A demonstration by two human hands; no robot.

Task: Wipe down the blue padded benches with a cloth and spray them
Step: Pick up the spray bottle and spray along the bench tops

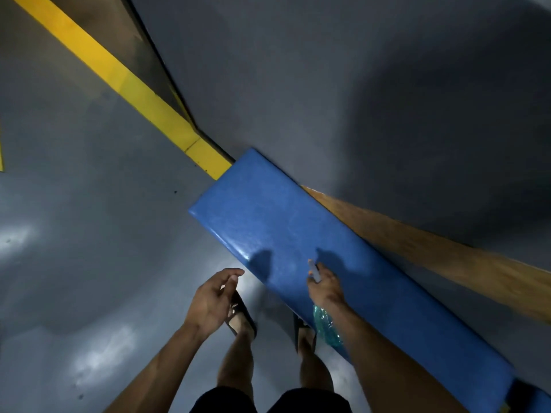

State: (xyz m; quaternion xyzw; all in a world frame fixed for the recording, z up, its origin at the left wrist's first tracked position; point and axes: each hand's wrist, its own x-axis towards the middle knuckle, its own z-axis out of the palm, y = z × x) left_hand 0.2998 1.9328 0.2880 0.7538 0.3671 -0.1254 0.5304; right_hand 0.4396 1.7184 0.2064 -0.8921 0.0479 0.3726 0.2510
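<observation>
Blue padded bench (268,222): glossy vinyl, slightly textured, runs diagonally from mid-frame toward the lower right, near end squared off with rounded corners. Far long edge sits against a wooden strip (432,251) along the dark grey wall (328,84); near long edge faces open grey floor (89,234). Person stands at the bench's near edge, feet in dark sandals (243,317) just beside it. Right hand (326,289) is over the bench top, fingers wrapped round a spray bottle (326,326): clear greenish body hangs below the wrist, pale nozzle points toward the bench's near end. Left hand (213,296) hovers off the bench edge above the floor, fingers loosely curved, holding nothing. No cloth that I can make out. Both hands cast shadows on the vinyl. Yellow floor stripe (125,81) runs along the wall base and ends under the bench's end. Floor to the left is glossy with light glare. Another blue padded piece (539,400) shows at the lower right corner, past a dark gap.
</observation>
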